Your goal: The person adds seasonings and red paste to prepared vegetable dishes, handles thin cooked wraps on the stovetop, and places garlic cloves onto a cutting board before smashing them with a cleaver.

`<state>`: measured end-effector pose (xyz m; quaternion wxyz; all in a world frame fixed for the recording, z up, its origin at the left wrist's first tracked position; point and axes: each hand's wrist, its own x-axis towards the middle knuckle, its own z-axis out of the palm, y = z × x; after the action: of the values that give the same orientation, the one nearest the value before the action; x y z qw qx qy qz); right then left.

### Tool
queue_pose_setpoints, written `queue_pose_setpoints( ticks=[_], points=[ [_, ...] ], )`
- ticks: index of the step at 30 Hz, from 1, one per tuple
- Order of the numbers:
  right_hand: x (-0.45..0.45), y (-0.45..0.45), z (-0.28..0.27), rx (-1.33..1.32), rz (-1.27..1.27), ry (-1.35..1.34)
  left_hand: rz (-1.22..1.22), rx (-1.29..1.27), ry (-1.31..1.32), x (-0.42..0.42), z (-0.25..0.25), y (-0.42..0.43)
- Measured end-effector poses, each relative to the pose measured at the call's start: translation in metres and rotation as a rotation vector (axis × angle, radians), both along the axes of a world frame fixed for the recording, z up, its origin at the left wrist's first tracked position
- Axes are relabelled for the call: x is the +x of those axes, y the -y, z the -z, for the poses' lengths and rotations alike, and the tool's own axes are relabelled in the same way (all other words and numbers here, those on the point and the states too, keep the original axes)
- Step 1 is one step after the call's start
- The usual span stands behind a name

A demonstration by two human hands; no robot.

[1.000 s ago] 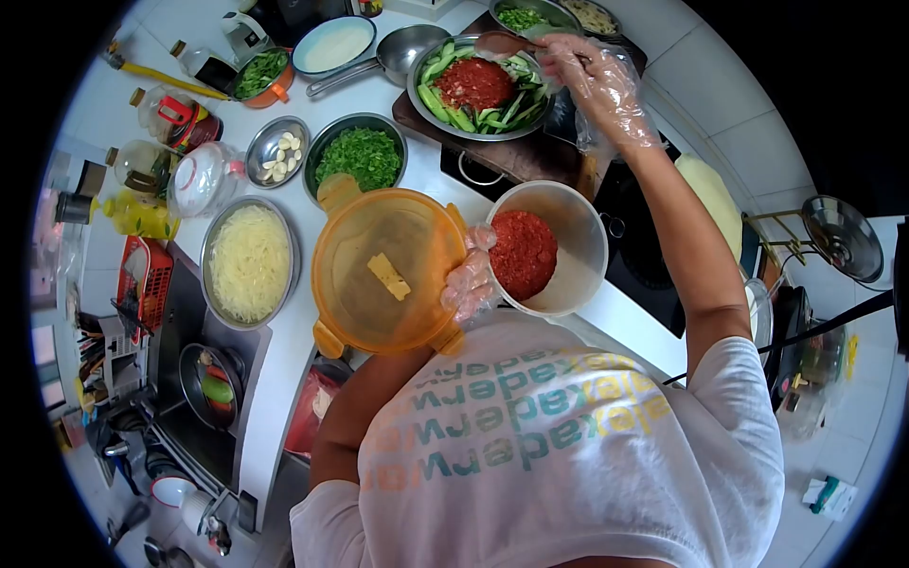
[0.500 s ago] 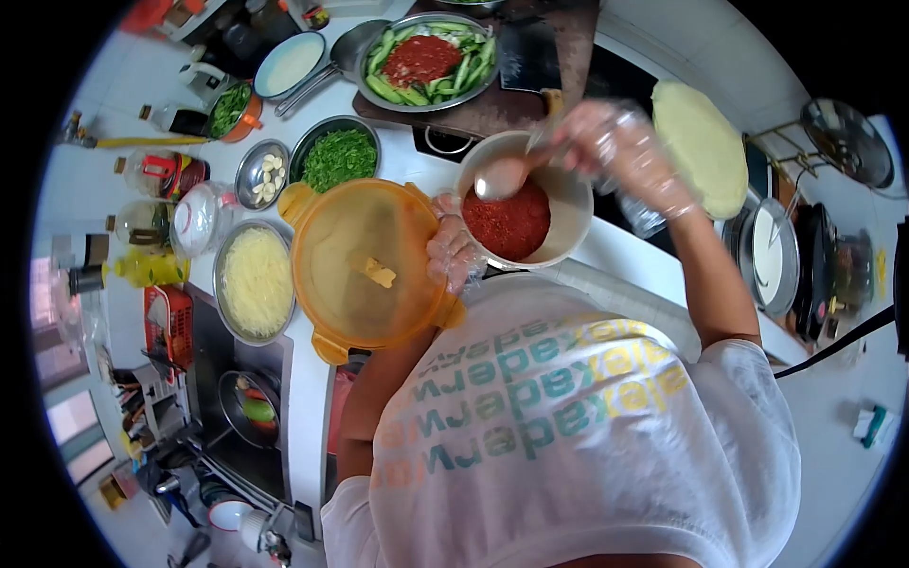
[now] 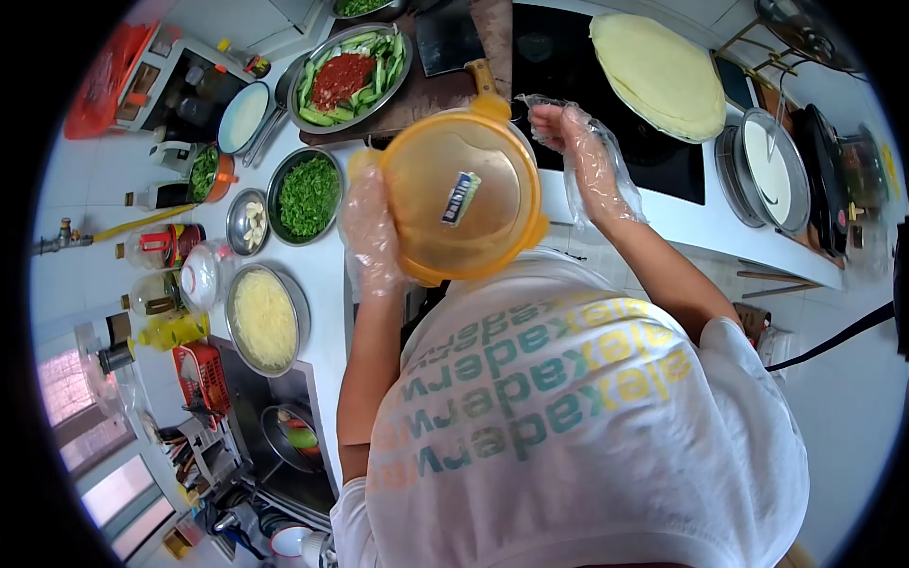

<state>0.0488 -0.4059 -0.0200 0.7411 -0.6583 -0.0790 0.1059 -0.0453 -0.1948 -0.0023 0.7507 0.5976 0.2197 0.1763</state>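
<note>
An orange translucent lid [image 3: 417, 218] with side tabs lies over the round container [image 3: 519, 140], hiding its contents. My left hand [image 3: 374, 222], in a clear plastic glove, grips the lid's left edge. To the lid's right, apart from it, my gloved right hand [image 3: 579, 151] has its fingers partly spread and nothing visible in it. A metal bowl [image 3: 390, 87] of sliced green vegetables topped with red paste [image 3: 341, 79] stands on the dark board [image 3: 436, 102]. The spoon does not show.
A cleaver [image 3: 449, 40] lies on the board. Right of it are a black cooktop [image 3: 559, 57] and stacked flatbreads [image 3: 660, 78]. Leftward stand bowls of chopped greens [image 3: 307, 196], garlic [image 3: 253, 222] and pale shreds [image 3: 265, 319]. A strainer [image 3: 772, 170] holds a white bowl.
The lid has moved right, over the container of red paste. My right hand, which held a spoon, has drawn back without it. The view has turned right.
</note>
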Motion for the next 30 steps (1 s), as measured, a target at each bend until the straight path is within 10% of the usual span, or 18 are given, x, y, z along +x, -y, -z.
queue_pose_setpoints(
  ticks=[8,20,29,30],
  points=[
    [-0.010,-0.008,0.015,-0.202,-0.074,0.076,-0.096,0.571,-0.036,0.035,0.011,0.008],
    [0.000,-0.022,0.027,-0.358,-0.047,0.263,-0.146,-0.232,0.093,0.024,0.021,0.005],
    [0.005,-0.024,0.023,-0.143,-0.081,0.087,0.043,-0.169,-0.057,0.022,0.011,0.009],
    [0.003,-0.024,0.028,-0.121,-0.079,0.113,0.137,0.124,0.034,0.020,0.036,0.000]
  ],
)
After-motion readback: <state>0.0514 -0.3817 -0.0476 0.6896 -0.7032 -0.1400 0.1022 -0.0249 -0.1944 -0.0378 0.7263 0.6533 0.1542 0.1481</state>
